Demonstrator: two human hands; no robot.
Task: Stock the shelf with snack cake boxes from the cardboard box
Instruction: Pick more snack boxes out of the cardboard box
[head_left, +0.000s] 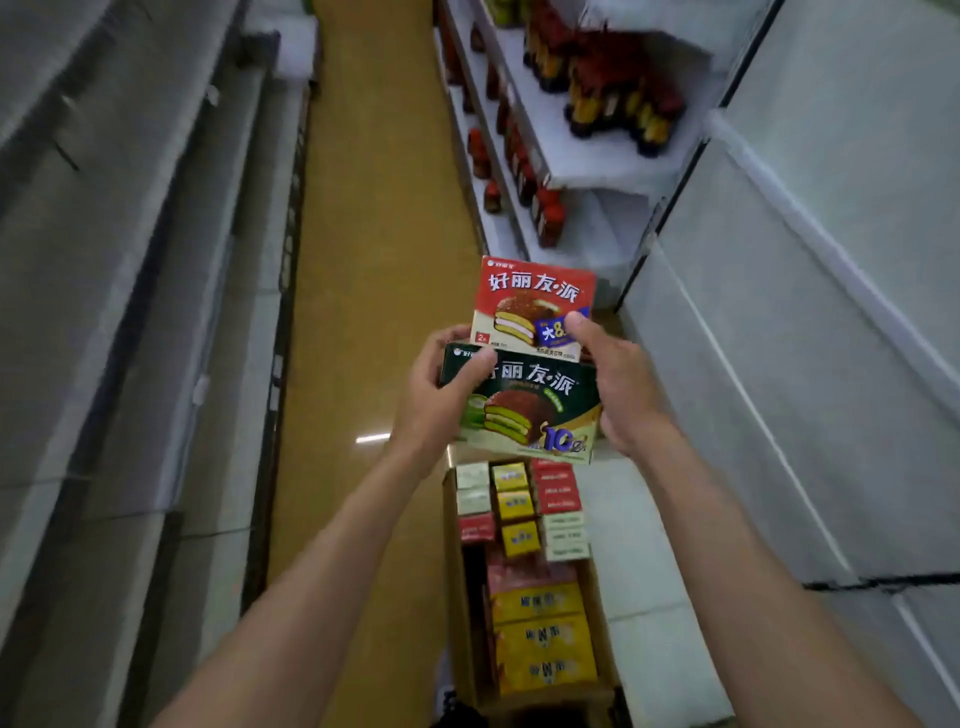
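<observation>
Green box (524, 410) (red box (530, 299) behind) between both hands.

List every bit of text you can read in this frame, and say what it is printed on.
"好丽友·派": red box, held in the right hand.
"大8": blue patch on the red box; the rest is hidden by the thumb.
"2": small red tag, same box.
"丽友·派": green box, held in the left hand.
"10": green box, lower right.
Cardboard box packs and bottles: too blurred.
</observation>
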